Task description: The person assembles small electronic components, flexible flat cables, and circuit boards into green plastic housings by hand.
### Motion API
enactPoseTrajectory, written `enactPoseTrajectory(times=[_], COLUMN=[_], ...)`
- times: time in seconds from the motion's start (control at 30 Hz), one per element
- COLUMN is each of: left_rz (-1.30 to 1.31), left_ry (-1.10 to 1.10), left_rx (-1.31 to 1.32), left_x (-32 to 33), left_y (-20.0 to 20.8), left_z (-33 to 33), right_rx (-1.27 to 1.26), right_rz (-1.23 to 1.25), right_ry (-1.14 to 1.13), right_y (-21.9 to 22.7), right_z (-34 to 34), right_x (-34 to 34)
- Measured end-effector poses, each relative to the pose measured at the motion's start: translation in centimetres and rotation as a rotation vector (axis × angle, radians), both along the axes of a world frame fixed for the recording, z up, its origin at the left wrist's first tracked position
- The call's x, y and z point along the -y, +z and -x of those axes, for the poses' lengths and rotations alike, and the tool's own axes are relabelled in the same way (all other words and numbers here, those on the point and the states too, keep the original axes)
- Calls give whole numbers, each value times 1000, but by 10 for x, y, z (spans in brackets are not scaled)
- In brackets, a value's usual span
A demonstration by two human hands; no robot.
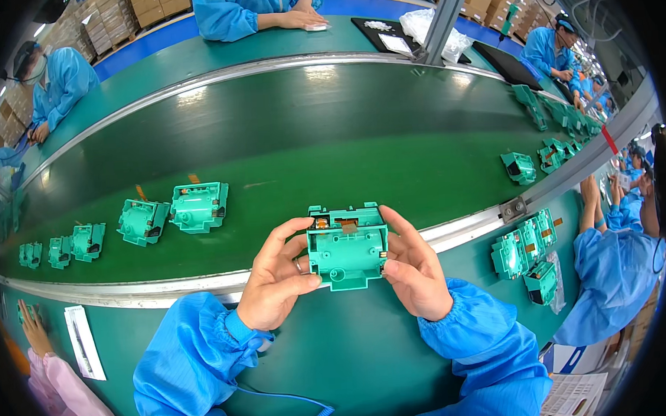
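Held up over the near edge of the green conveyor belt (285,143): 1 teal plastic housing (347,246), gripped between both hands at the centre of the view. Left hand (277,281) clamped on the housing's left side — thumb across the lower left corner, index finger curled over the top left edge, a ring on one finger. Right hand (416,271) clamped on the right side, index finger stretched along the upper right edge, thumb pressed at the right wall. Open face of the housing turned toward the camera, with a small brown and orange part near its top edge, possibly a flex strip, too small to tell for sure. Both forearms in blue sleeves (198,355), rising from the lower edge.

On the belt, left and a little farther off: 2 similar teal housings (173,211) side by side, just beside each other. Further left, 3 smaller-looking teal pieces (61,248) in a row near the belt's metal rail (165,284). At the far right of the belt, more teal housings (532,163) — loosely bunched. On the near green table (339,356), right of the hands, a cluster of teal housings (526,248) standing close together. At the near left, a white paper strip (84,341) beside another person's hand (32,325) in a pink sleeve. Across the belt, a person in blue (254,11) with hands on the far table.
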State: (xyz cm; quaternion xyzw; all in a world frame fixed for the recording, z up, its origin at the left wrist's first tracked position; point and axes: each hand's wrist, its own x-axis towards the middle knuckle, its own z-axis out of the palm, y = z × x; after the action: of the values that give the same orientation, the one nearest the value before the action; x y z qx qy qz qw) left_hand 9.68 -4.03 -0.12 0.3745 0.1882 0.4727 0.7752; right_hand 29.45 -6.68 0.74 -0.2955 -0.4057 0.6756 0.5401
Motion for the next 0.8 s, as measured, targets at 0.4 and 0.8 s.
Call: enactPoseTrajectory(times=[0.4, 0.8], left_rz=[-116, -146], left_ry=[1, 5], left_rx=[-66, -75], left_x=[-4, 0], left_y=[-6, -3], left_z=[-4, -4], right_rx=[24, 80], right_rz=[68, 21], right_ry=[-54, -81], right_y=[-2, -5], right_z=[-3, -3], right_x=[-4, -3])
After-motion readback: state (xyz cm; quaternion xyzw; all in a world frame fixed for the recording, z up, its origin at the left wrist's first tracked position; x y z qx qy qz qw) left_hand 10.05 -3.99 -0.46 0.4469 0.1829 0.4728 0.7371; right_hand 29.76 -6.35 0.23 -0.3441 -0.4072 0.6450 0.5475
